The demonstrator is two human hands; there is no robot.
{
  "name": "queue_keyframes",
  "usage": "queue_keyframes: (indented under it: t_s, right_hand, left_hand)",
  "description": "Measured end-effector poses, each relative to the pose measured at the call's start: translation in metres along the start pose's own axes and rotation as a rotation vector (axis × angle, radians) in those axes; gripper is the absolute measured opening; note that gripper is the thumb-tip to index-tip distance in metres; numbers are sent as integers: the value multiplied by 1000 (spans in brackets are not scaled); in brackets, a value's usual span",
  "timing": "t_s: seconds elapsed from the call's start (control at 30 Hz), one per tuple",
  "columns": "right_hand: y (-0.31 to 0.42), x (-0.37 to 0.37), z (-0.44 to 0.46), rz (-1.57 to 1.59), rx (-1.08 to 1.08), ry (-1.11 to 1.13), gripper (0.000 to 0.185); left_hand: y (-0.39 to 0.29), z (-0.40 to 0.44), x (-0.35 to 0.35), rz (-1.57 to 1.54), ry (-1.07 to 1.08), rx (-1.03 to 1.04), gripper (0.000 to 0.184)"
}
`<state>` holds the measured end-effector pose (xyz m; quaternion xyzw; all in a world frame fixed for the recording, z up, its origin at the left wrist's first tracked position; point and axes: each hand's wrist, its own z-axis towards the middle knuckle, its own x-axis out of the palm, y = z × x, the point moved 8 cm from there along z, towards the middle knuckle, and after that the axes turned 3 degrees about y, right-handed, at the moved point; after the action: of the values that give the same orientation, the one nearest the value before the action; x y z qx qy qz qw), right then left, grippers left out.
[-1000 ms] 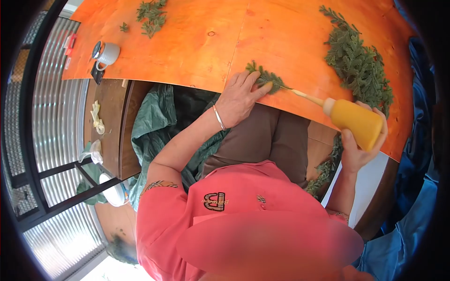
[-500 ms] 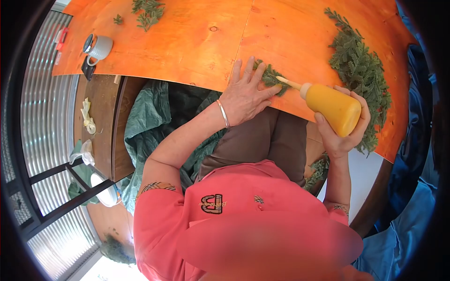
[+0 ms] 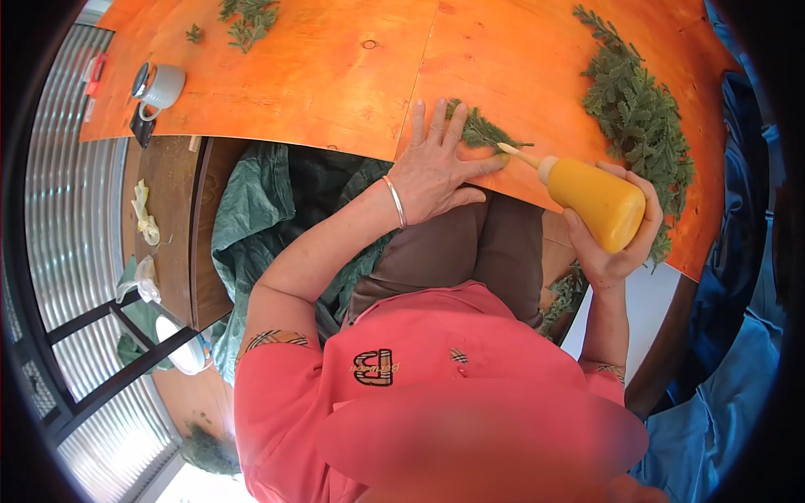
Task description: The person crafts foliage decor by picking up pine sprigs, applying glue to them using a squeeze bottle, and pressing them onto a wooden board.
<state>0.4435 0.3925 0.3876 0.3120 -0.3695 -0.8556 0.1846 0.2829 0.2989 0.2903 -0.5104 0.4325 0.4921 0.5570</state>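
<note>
My left hand (image 3: 438, 168), with a silver bracelet at the wrist, lies spread on the front edge of the orange table (image 3: 335, 92). Its fingers are apart, just left of and below a small green sprig (image 3: 482, 130). My right hand (image 3: 625, 243) is wrapped round a yellow squeeze bottle (image 3: 597, 204), tilted with its pale nozzle pointing up and left. The nozzle tip is at the sprig's stem end; whether it touches is unclear. A large pile of green sprigs (image 3: 641, 117) lies beyond the bottle on the right.
A grey mug (image 3: 163, 86) stands at the table's left, near a dark flat object (image 3: 142, 126). More sprigs (image 3: 249, 23) lie at the back left. A wooden cabinet (image 3: 169, 218) and green sheeting (image 3: 256, 201) are below the left edge; blue fabric (image 3: 725, 369) hangs at right.
My left hand has spread its fingers and come off the sprig, which it was pressing earlier. My right hand has moved the bottle leftward. The whole view has shifted slightly.
</note>
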Motion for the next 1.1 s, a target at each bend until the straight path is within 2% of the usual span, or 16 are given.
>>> queue_keyframes:
  t_s: [0.4, 0.47, 0.57, 0.7, 1.0, 1.1]
  right_hand:
    - [-9, -37, -18, -22, 9, -70, 78]
    - [-11, -35, -21, 73, 15, -104, 78]
    - [-4, -17, -16, 23, -73, -59, 77]
    - [-13, 2, -14, 81, -37, -56, 77]
    - [-14, -36, -22, -83, 13, -28, 78]
    - [-15, -39, -23, -26, -2, -73, 78]
  left_hand:
    - [-2, 2, 3, 52, 26, 9, 57]
    - [-2, 2, 3, 47, 22, 9, 57]
    - [-2, 2, 2, 52, 19, 6, 57]
    - [-2, 1, 3, 50, 25, 6, 56]
    - [-1, 1, 3, 40, 7, 0, 57]
    - [-1, 1, 2, -4, -12, 3, 55]
